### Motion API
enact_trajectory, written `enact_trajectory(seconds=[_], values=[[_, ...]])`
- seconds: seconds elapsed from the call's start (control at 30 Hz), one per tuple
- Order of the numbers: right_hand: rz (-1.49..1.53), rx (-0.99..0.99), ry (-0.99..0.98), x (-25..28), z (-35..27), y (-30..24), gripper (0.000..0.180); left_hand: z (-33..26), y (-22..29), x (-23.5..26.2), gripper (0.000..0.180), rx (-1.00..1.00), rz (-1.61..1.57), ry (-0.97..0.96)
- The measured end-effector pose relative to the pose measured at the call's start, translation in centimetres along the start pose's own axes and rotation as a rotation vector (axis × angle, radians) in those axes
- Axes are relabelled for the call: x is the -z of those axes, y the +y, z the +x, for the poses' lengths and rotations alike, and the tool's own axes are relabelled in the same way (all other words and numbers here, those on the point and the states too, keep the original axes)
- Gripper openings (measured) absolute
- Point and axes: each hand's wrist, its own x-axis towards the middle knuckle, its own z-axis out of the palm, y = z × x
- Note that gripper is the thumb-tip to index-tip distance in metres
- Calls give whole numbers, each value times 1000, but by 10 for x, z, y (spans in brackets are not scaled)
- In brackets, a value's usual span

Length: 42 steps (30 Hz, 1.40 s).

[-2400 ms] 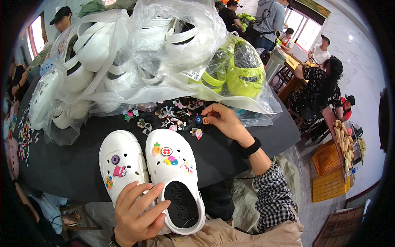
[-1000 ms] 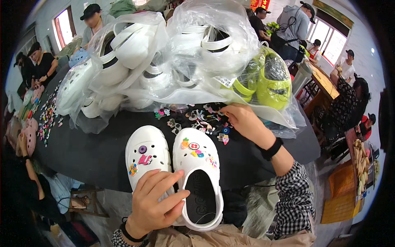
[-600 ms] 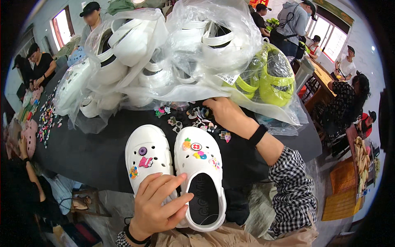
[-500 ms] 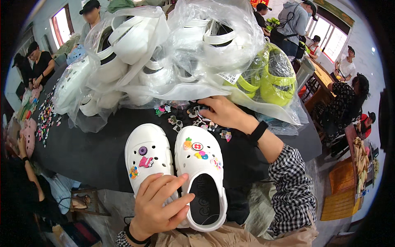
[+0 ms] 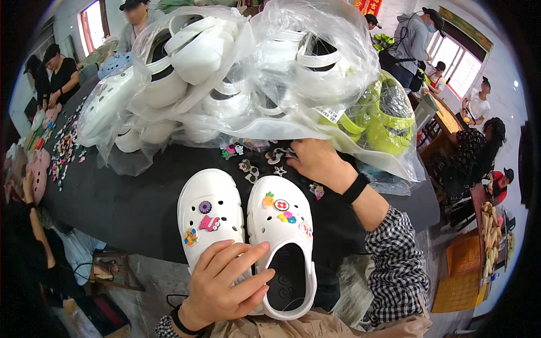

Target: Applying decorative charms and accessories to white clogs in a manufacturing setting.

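Two white clogs stand side by side, toes pointing away from me. On the left clog [image 5: 190,197] are a purple round charm [image 5: 205,207], a pink charm [image 5: 209,223] and a multicoloured one. The right clog [image 5: 282,188] carries a carrot-like charm [image 5: 268,200], a red-and-white round charm and several others. My left hand [image 5: 228,284] lies open across the left clog, fingertips reaching the right clog's opening. Beyond the toes, my right hand [image 5: 318,163] is closed at the loose shoe charms [image 5: 248,169]; whatever its fingertips hold is hidden.
Plastic-bagged white clogs [image 5: 203,53] and lime-green clogs [image 5: 389,121] are heaped at the table's far side. More small charms [image 5: 67,149] are scattered on the dark table [image 5: 129,211] at left. A person's arm [image 5: 36,225] and a pink clog [image 5: 40,174] are at the left edge.
My right hand's fingers have drawn together among the charms, and the charms by them lie differently. My left hand stays on the clogs. The whole view has shifted slightly.
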Motion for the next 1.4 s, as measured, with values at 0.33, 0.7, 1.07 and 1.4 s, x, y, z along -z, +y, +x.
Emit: enact_trajectory(seconds=[0.33, 0.7, 1.07, 1.4], values=[[-618, 154, 539, -56, 32, 12, 31, -1, 1, -2, 24, -1, 14, 6], [-53, 101, 370, -51, 43, 15, 33, -1, 0, -2, 25, -2, 18, 11], [362, 77, 140, -26, 8, 21, 31, 1, 0, 0, 18, -15, 32, 6], [226, -23, 183, -17, 4, 7, 25, 1, 1, 2, 18, 10, 28, -12]])
